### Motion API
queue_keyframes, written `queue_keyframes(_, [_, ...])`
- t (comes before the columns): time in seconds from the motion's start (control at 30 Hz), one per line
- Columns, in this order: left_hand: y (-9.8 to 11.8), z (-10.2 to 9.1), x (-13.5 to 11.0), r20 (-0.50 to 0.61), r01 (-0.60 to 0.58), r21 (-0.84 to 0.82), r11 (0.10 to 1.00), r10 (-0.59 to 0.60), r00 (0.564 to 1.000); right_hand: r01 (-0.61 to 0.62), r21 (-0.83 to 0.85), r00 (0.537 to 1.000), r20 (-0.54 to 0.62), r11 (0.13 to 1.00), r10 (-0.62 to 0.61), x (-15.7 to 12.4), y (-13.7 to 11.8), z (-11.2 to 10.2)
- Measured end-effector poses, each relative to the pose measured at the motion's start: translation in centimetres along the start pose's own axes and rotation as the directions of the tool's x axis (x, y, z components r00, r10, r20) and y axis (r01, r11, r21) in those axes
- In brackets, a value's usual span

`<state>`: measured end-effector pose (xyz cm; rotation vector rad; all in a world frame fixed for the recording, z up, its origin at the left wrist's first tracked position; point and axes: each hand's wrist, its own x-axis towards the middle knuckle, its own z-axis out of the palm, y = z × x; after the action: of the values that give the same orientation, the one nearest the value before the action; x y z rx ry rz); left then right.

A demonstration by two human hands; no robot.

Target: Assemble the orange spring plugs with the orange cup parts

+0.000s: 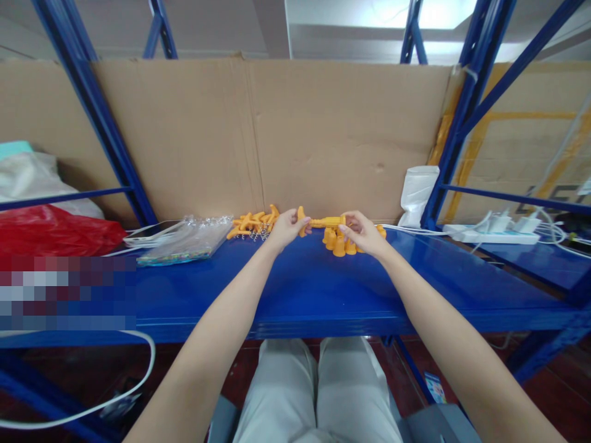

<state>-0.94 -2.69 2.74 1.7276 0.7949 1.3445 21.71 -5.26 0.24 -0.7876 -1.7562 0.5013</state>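
My left hand [287, 229] grips an orange T-shaped corkscrew handle [301, 220]. On its right, in line with it, lies a ribbed orange sleeve [329, 222], whose wide end my right hand [362, 231] pinches. The two parts meet end to end in the air just above the blue shelf; how deep one sits in the other I cannot tell. Left of my left hand is a pile of orange T-handles with metal spirals [252, 223]. Beneath and beside my right hand stand several orange sleeves [339, 245], partly hidden by it.
The blue metal shelf [305, 295] has a cardboard sheet [323, 135] behind it. Clear plastic bags [189, 241] lie at left, near a red bag [60, 231]. A white pouch [418, 194] leans at the right post. A white power strip [492, 235] with cables lies farther right.
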Motion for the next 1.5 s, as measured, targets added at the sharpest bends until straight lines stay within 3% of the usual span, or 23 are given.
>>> queue_keyframes(0.27, [-0.7,0.1,0.2,0.062,-0.151,0.020,0.988,0.149,0.987,-0.226,0.066,0.974,0.011,0.972,0.226,0.0,-1.1,0.0])
queue_keyframes(0.57, [-0.2,0.2,0.1,0.021,-0.141,0.120,0.983,0.140,0.990,-0.152,-0.019,0.987,0.042,0.988,0.153,0.1,-0.2,0.1])
queue_keyframes(0.8, [0.1,0.7,-0.2,-0.027,-0.049,0.059,0.997,0.051,0.998,-0.155,-0.036,0.987,0.031,0.987,0.156,0.1,0.0,0.1])
queue_keyframes(1.0, [0.7,0.7,-0.6,-0.023,0.159,-0.023,0.987,-0.159,0.987,-0.152,-0.044,0.988,0.008,0.987,0.153,0.0,0.1,0.4])
queue_keyframes(1.1, [0.8,0.5,-0.7,0.004,0.196,-0.036,0.980,-0.196,0.981,-0.186,-0.047,0.982,0.010,0.981,0.187,0.0,-0.1,0.4])
queue_keyframes(1.2, [0.7,0.3,-0.7,0.015,0.145,-0.038,0.989,-0.144,0.989,-0.218,-0.033,0.976,0.019,0.975,0.219,0.0,-0.6,0.3])
queue_keyframes(1.3, [0.4,0.2,-0.5,0.047,0.016,-0.014,1.000,-0.015,0.999,-0.204,-0.051,0.978,0.023,0.978,0.205,-0.3,-1.0,0.2])
queue_keyframes(1.4, [0.2,0.3,-0.4,0.088,-0.091,0.034,0.995,0.087,0.992,-0.146,-0.122,0.986,0.057,0.982,0.154,-0.6,-1.3,0.1])
queue_keyframes(1.5, [0.3,0.4,-0.4,0.112,-0.120,0.083,0.989,0.111,0.987,-0.056,-0.181,0.984,0.159,0.982,0.085,-0.7,-1.6,0.1])
